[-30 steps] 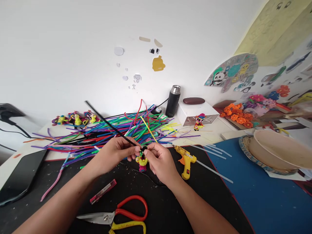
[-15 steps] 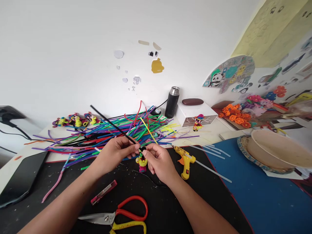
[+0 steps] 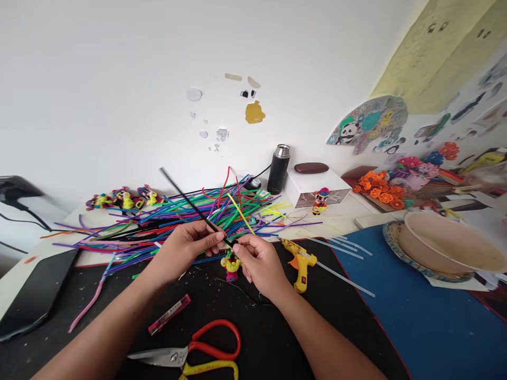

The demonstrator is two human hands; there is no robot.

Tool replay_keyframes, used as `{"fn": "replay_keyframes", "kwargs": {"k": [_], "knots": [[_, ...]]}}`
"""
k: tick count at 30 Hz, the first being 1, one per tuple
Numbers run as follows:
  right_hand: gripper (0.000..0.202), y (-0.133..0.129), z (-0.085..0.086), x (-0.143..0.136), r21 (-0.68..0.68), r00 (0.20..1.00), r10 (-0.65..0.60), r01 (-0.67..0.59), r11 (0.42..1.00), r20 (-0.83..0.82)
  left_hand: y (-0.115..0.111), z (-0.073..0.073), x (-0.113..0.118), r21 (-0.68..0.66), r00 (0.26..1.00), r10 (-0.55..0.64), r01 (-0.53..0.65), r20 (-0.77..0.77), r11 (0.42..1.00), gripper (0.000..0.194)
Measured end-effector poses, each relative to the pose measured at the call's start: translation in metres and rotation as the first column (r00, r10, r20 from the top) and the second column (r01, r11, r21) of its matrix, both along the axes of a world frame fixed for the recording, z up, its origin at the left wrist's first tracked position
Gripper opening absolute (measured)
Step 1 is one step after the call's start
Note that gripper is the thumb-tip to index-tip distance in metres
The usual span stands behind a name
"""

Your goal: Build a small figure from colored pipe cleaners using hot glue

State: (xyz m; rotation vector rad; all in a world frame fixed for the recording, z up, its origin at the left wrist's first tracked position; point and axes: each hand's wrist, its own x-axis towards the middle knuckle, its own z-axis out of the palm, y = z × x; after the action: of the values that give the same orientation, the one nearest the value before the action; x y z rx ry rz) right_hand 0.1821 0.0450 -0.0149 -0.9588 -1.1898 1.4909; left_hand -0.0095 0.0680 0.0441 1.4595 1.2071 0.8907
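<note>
Figure (image 3: 231, 269) sits between my hands above the black mat (image 3: 277, 343), its yellow and magenta body formed. My left fingers (image 3: 209, 241) pinch a black stem (image 3: 178, 187); my right fingers (image 3: 244, 252) pinch the figure's top, where the stem meets it. The stem's long end juts free, so I judge the top unfinished.

Black pipe cleaner (image 3: 186, 199) looks fuzzy and matt; scissors' blades (image 3: 158, 357), smooth metal; glue gun (image 3: 301, 260), yellow plastic.
</note>
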Motion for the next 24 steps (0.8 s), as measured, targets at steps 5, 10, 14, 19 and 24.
{"fn": "replay_keyframes", "kwargs": {"k": [5,10,14,19,24], "knots": [[0.036,-0.001,0.001,-0.001,-0.011,1.000,-0.004,0.004,1.000,0.015,0.000,0.000,-0.001,-0.015,0.999,0.002,-0.001,0.044,1.000,0.043],[0.042,0.001,0.001,0.002,-0.024,1.000,-0.021,0.021,0.999,-0.014,0.002,-0.002,-0.001,-0.027,0.985,0.109,-0.106,0.137,0.994,0.043],[0.044,0.002,0.001,0.004,-0.036,0.998,-0.036,0.034,0.999,-0.042,0.003,-0.002,-0.001,-0.038,0.975,0.152,-0.147,0.160,0.988,0.044],[0.046,0.002,0.001,0.003,-0.047,0.998,-0.051,0.049,0.998,-0.035,0.002,-0.009,0.000,-0.065,0.977,0.109,-0.098,0.184,0.993,0.042],[0.045,0.003,0.002,0.002,-0.039,0.998,-0.052,0.051,0.998,-0.025,0.002,-0.017,0.001,-0.062,0.981,0.069,-0.059,0.184,0.996,0.037]]}}
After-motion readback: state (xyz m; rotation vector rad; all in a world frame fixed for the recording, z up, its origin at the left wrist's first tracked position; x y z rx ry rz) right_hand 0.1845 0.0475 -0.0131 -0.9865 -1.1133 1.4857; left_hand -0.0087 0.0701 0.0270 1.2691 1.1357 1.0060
